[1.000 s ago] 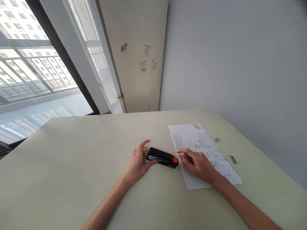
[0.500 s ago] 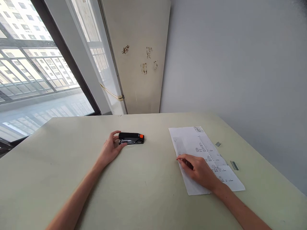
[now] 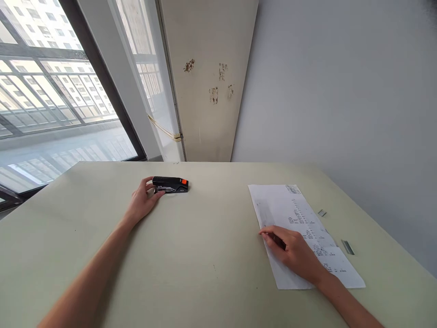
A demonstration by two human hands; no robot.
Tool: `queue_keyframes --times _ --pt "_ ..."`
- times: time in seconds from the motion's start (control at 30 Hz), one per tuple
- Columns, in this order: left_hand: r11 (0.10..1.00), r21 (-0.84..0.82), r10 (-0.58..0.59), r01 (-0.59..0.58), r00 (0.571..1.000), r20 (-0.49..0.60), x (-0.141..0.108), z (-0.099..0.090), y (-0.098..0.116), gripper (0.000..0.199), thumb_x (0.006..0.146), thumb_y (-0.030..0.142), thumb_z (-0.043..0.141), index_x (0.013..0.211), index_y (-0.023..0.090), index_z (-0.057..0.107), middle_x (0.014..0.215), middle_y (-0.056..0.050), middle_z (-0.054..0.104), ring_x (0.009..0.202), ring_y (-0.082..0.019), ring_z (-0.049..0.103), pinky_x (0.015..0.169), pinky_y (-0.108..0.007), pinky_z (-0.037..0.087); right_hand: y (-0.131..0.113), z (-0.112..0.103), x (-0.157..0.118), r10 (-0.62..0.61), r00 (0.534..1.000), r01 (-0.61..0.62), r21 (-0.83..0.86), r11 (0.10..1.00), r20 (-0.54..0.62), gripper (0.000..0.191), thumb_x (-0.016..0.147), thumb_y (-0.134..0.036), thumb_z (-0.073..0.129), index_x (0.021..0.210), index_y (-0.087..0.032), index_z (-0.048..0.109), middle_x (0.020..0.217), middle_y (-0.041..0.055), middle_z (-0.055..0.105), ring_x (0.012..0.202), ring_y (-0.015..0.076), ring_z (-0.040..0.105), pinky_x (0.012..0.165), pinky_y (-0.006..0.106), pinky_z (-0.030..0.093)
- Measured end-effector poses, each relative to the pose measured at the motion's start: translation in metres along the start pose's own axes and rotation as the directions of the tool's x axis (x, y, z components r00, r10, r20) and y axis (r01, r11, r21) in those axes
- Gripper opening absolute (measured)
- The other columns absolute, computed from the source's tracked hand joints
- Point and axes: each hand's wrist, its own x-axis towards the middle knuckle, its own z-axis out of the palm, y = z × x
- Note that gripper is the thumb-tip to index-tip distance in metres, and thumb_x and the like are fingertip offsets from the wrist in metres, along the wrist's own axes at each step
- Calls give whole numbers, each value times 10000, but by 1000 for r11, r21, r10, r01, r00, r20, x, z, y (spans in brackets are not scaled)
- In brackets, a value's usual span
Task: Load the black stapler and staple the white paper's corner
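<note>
My left hand (image 3: 142,201) grips the left end of a black stapler (image 3: 177,186) with an orange patch, thumb on the near side and fingers on the far side. The stapler lies on its side or low on the table; I cannot tell which. Over on the right, my right hand (image 3: 292,250) rests across a printed sheet of paper (image 3: 273,200), thumb and fingertips pinched together at its left edge. The other fingers are curled under the palm. My hand hides part of the print.
Two small strips of staples, a shorter one (image 3: 322,212) and a longer one (image 3: 348,247), lie to the right of the paper. The pale green table (image 3: 205,237) meets a grey wall (image 3: 334,91) on the right. A window (image 3: 51,100) stands beyond its left side.
My left hand has moved the stapler left and farther away, apart from the paper. My right hand stays at the paper's left edge. The whole view has shifted slightly.
</note>
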Motion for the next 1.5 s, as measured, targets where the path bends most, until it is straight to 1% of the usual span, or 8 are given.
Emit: queue_keyframes --times 0.37,0.57,0.67,0.93,1.1,1.27,1.37,1.5 --pt "984 -167 -87 65 988 -126 -4 1 7 663 778 514 769 1330 242 521 1284 -106 724 1100 -270 693 1020 -463 498 -1 1 2 -13 1000 13 8 1000 9 284 1084 -393 439 1035 -261 687 832 1 706 663 173 570 646 304 448" --pt "932 -341 -218 124 942 -254 -36 -9 21 570 855 560 672 1284 207 547 1308 -128 689 1117 -260 703 910 -386 556 -2 1 3 -21 1000 21 13 1000 -3 283 1080 -388 447 1027 -254 690 828 -1 705 666 168 575 645 302 445" --pt "904 -397 -288 160 913 -289 -62 -12 27 515 891 577 614 1229 191 570 1134 -108 718 1021 -254 715 872 -380 555 -3 0 3 -30 1000 30 17 999 0 293 1079 -392 445 1024 -249 694 844 6 716 679 169 585 655 304 454" --pt "959 -230 -176 163 984 -36 -103 -2 43 390 891 583 600 1109 260 627 839 1 693 808 -212 661 707 -312 475 5 -9 -1 100 986 -81 141 987 -130 310 1047 -474 501 1074 -253 717 681 -23 656 592 157 577 551 263 461" --pt "991 -116 -74 72 997 -8 -103 1 47 357 913 552 547 1081 249 633 805 9 676 672 -178 576 638 -298 449 27 -29 -20 221 882 -203 87 975 -416 349 1006 -547 536 1020 -254 724 731 -3 699 626 166 644 556 263 510" --pt "999 -37 2 -1 1000 22 -104 1 50 331 928 549 521 1016 262 660 868 -9 688 681 -183 602 652 -311 473 60 -53 -66 163 718 -377 -180 909 -677 412 980 -617 503 1069 -280 723 1113 82 773 985 285 717 650 347 566" --pt "998 25 50 -51 998 48 -105 1 52 329 948 559 495 983 281 667 956 -17 697 689 -185 617 682 -330 494 76 -59 -93 279 711 -487 -166 858 -646 533 984 -652 454 1332 -296 642 1477 82 626 1349 372 577 710 410 607" --pt "991 75 106 -111 993 60 -105 3 53 335 971 558 459 981 289 659 1018 -23 700 692 -188 612 740 -358 515 93 -51 -112 419 744 -551 -124 826 -520 630 1000 -663 412 1496 -300 550 1645 59 462 1450 392 497 976 533 596"
